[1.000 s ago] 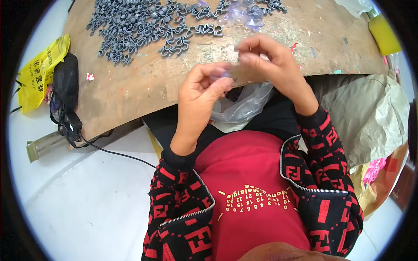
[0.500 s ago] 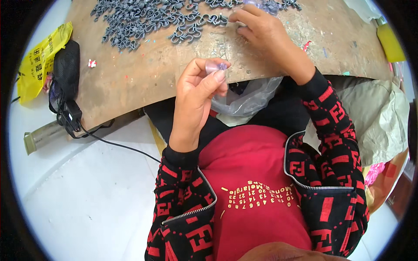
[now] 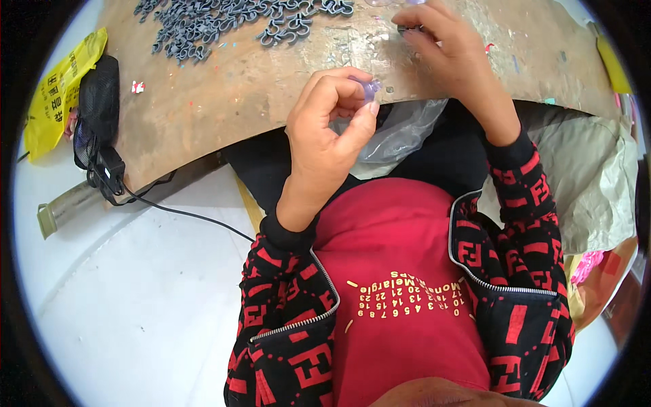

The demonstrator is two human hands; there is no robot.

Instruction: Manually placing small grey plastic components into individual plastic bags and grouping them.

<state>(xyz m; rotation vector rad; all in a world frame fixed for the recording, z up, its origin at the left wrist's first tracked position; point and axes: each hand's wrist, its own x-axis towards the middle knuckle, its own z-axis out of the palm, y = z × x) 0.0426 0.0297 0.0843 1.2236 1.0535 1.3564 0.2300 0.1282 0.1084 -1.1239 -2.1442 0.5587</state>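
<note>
My left hand (image 3: 329,129) is closed just above the table's near edge, pinching a clear purplish suction cup (image 3: 369,88) between thumb and fingers. Farther right and over the tabletop, my right hand (image 3: 458,54) has its thumb and fingers pressed together on a small dark grey plastic hook (image 3: 409,28), mostly covered by the fingers. The two hands are apart. A heap of similar grey plastic hooks (image 3: 210,27) spreads across the far left of the table. Beyond my right hand, more clear suction cups (image 3: 381,2) show at the top edge.
The worn brown tabletop (image 3: 224,95) curves along its near edge. A clear plastic bag (image 3: 407,132) hangs below it by my lap. At left are a yellow bag (image 3: 57,98), a black mesh pouch (image 3: 100,95) and a black cable (image 3: 183,218). Pale cloth (image 3: 576,176) lies at right.
My right hand has left the edge of the hook heap and come rightward with a grey hook in its fingers. My left hand has shifted slightly right, still gripping the suction cup.
</note>
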